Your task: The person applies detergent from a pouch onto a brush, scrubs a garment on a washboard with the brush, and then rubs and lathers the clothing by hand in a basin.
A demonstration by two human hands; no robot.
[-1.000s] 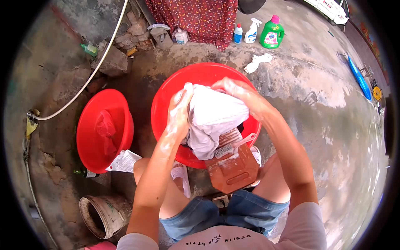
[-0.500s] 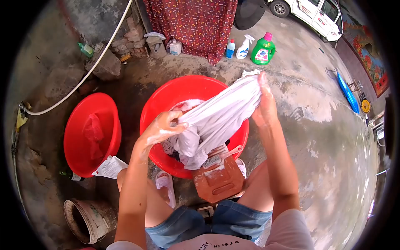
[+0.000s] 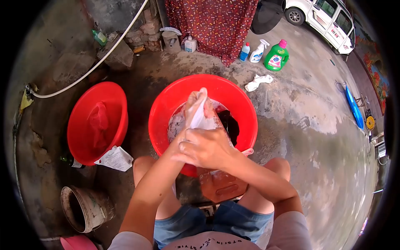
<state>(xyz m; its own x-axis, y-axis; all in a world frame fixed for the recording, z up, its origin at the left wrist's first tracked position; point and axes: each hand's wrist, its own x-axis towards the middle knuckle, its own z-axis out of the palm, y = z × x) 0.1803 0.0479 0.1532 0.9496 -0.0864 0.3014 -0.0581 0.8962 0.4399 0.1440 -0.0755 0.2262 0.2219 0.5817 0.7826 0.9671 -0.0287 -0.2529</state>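
Both hands are together above a large red basin (image 3: 160,121). My left hand (image 3: 196,106), at the upper position, is closed round part of a white cloth (image 3: 203,118), with suds on the skin. Below and partly in front of it, my right hand (image 3: 206,148) is wrapped against the same cloth and my left wrist. Wet whitish fabric and a dark cloth (image 3: 228,125) lie in the basin. The brown washboard (image 3: 223,186) leans on the basin's near rim between the knees, its upper part hidden by the hands. A pink brush handle (image 3: 248,151) pokes out beside it.
A second red basin (image 3: 98,125) with a red cloth stands at left, near a white packet (image 3: 116,159) and a dirty bucket (image 3: 87,208). Beyond the large basin are a white sock-like item (image 3: 258,82), a green detergent bottle (image 3: 276,56) and spray bottles. A hose crosses the upper left.
The white cloth, stretched between spread hands half a second ago, is now bunched between them. My right hand has come inward and down, across my left wrist. The view has shifted slightly.
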